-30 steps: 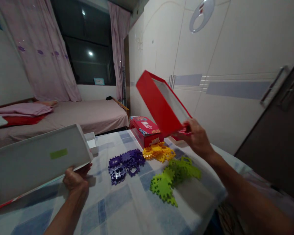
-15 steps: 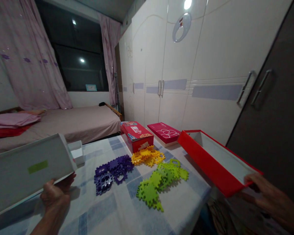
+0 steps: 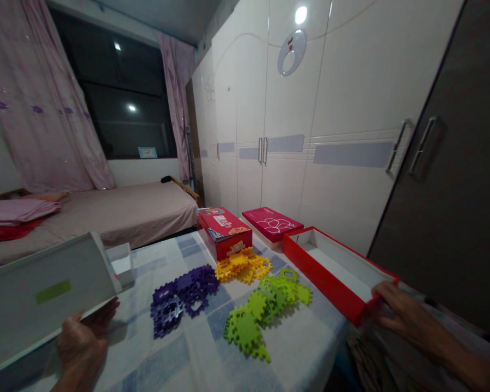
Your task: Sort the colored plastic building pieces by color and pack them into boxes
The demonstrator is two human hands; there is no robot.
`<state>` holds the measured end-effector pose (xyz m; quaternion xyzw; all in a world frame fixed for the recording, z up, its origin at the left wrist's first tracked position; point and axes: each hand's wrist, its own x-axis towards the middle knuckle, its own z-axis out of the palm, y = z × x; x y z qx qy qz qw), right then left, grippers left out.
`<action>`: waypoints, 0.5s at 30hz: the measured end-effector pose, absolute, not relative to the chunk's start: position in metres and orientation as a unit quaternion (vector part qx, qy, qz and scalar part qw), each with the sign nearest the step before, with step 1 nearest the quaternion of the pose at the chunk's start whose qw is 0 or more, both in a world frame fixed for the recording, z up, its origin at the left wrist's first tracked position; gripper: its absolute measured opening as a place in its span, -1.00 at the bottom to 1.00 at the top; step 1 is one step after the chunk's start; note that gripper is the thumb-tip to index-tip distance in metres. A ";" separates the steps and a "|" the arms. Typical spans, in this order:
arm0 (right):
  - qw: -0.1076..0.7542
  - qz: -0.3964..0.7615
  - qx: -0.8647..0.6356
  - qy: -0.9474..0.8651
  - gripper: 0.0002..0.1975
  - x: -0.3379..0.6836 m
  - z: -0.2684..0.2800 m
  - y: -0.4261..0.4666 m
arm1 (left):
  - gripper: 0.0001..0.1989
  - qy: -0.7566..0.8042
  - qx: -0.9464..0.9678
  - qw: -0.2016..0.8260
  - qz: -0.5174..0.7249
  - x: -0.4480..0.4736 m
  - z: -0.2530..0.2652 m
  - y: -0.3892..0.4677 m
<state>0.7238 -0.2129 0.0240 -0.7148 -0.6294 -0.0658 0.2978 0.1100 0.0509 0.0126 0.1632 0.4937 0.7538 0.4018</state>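
My left hand (image 3: 84, 335) grips the lower edge of a box lid (image 3: 28, 321), whose white inside with a green sticker faces me. At the right, my right hand (image 3: 400, 310) holds the near end of an open red box (image 3: 322, 277) with a white inside, now at the table's right edge. Between the hands lie three piles of flat toothed plastic pieces: purple pieces (image 3: 183, 296), yellow pieces (image 3: 243, 265) and green pieces (image 3: 267, 310).
Behind the piles stand a red printed carton (image 3: 224, 234) and a flat crimson box (image 3: 273, 223). A small white box (image 3: 122, 265) is behind the lid. The checked tablecloth (image 3: 179, 365) covers the table. Beyond are a bed (image 3: 142, 209) and a wardrobe (image 3: 286, 185).
My right hand has brought the red box left and lower, onto the table's right side. My left hand still holds the lid, slightly lower in view. The camera view shifted a little.
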 end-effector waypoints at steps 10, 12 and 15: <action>0.302 -0.062 -0.703 -0.641 -0.78 0.729 0.037 -0.183 | -0.74 0.502 0.185 0.406 0.741 0.109 0.007 0.053; 0.298 -0.070 -0.700 -0.645 -0.80 0.733 0.036 -0.179 | -0.74 0.504 0.185 0.401 0.742 0.110 0.009 0.053; 0.285 -0.082 -0.696 -0.653 -0.83 0.739 0.035 -0.174 | -0.74 0.510 0.177 0.398 0.741 0.109 0.009 0.054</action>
